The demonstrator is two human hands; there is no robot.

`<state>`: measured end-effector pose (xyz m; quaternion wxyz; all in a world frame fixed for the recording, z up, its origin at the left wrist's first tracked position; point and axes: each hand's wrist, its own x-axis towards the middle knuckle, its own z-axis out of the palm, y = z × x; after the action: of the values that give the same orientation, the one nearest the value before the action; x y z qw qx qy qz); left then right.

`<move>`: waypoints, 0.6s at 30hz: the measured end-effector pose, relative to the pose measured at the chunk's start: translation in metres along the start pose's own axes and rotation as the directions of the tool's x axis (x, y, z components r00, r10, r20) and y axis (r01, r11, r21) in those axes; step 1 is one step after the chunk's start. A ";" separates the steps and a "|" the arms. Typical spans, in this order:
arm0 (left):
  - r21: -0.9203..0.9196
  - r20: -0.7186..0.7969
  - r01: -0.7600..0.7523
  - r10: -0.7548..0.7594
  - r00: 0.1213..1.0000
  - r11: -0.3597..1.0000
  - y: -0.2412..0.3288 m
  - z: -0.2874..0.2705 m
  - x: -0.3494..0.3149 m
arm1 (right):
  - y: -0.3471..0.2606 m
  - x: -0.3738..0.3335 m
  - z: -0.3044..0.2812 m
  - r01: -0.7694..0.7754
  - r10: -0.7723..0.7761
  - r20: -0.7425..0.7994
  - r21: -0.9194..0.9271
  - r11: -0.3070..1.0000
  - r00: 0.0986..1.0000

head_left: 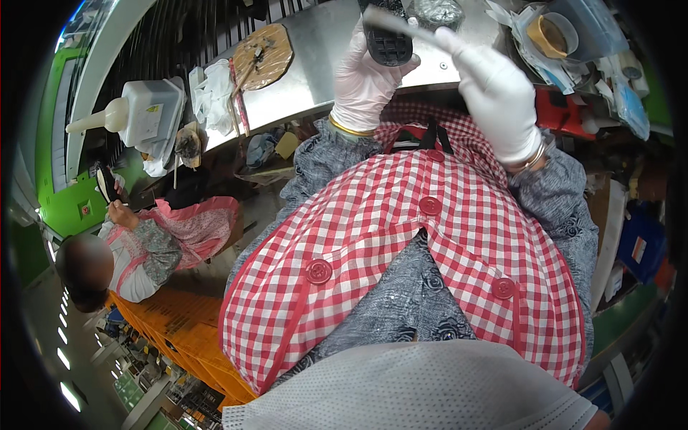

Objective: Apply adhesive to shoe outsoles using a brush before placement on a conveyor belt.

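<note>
My left hand (364,87), in a white glove, grips a black shoe sole (388,47) upright above the near edge of the metal worktable. The sole's gridded end points toward me, and its far end is cut off by the top of the view. My gloved right hand (498,100) is closed on a pale, narrow stick-like tool (410,26). The tool reaches left across the front of the sole. Motion blurs it, so I cannot tell its exact kind or whether it touches the sole.
On the worktable (315,72) lie a round brown board (262,57) with dark smears and white crumpled cloth (214,97). A clear bag (436,11) sits beyond my hands. A plastic tub (584,29) stands right. At left, a co-worker (154,247) holds a shoe sole (107,184) near a white container (143,113).
</note>
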<state>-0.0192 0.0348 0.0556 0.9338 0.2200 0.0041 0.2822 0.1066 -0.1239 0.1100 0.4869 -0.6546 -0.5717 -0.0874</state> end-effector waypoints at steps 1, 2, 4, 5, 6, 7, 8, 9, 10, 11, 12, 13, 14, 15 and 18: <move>0.015 -0.024 -0.055 0.056 0.998 0.998 -0.002 -0.003 0.000 | 0.000 -0.002 0.004 0.133 -0.133 -0.011 -0.021 0.991 0.991; 0.018 -0.029 -0.063 0.063 0.998 0.998 -0.001 -0.005 -0.001 | -0.009 -0.007 0.003 0.097 -0.097 0.053 0.002 0.995 0.994; 0.028 0.010 -0.057 0.057 0.998 0.998 0.001 -0.009 0.001 | -0.009 -0.008 0.003 0.082 -0.085 0.031 0.065 0.995 0.996; 0.031 0.029 -0.050 0.049 0.998 0.998 0.001 -0.011 0.000 | 0.002 -0.004 0.004 0.104 -0.099 -0.058 0.103 0.989 0.993; 0.031 0.026 -0.053 0.053 0.998 0.998 0.003 -0.014 0.000 | 0.014 -0.003 0.001 0.108 -0.108 0.005 -0.092 0.990 0.994; -0.002 0.008 -0.004 0.004 1.000 1.000 0.004 -0.019 0.000 | 0.010 -0.010 0.001 0.109 -0.109 0.009 -0.089 0.990 0.994; -0.039 -0.002 0.048 -0.048 0.999 0.998 0.006 -0.025 0.003 | 0.002 -0.019 0.002 0.077 -0.076 0.058 -0.016 0.997 0.995; -0.077 -0.010 0.103 -0.104 0.995 0.992 0.006 -0.009 0.007 | -0.002 -0.027 0.003 0.038 -0.043 0.108 0.053 0.998 0.993; -0.047 -0.069 0.029 -0.032 0.997 0.998 0.005 0.008 0.007 | 0.004 -0.029 0.008 0.021 -0.032 0.066 0.158 0.987 0.997; -0.050 -0.072 0.021 -0.024 0.997 0.999 0.008 0.005 0.006 | 0.004 -0.025 0.008 0.025 -0.037 0.072 0.160 0.987 0.997; -0.102 -0.022 0.005 -0.008 1.000 0.995 0.010 0.001 0.005 | 0.004 -0.018 0.004 -0.216 0.178 0.146 0.316 0.924 0.973; -0.155 0.027 -0.007 0.012 1.000 0.988 0.012 -0.001 0.004 | 0.004 -0.012 0.002 -0.443 0.367 0.251 0.438 0.782 0.896; -0.089 -0.007 -0.017 0.016 1.000 0.996 0.010 0.005 0.005 | 0.002 -0.009 0.002 -0.476 0.394 0.267 0.460 0.750 0.879; -0.097 -0.003 -0.012 0.012 1.000 0.995 0.010 0.005 0.006 | 0.005 -0.009 0.004 -0.477 0.398 0.265 0.452 0.754 0.878; -0.100 -0.013 -0.072 0.071 0.997 0.992 0.007 0.019 0.006 | 0.022 -0.009 0.014 -0.600 0.525 0.292 0.443 0.667 0.799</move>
<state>-0.0149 0.0352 0.0765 0.9330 0.1715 -0.0134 0.3162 0.1155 -0.1170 0.0850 0.6051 -0.6486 -0.3753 0.2689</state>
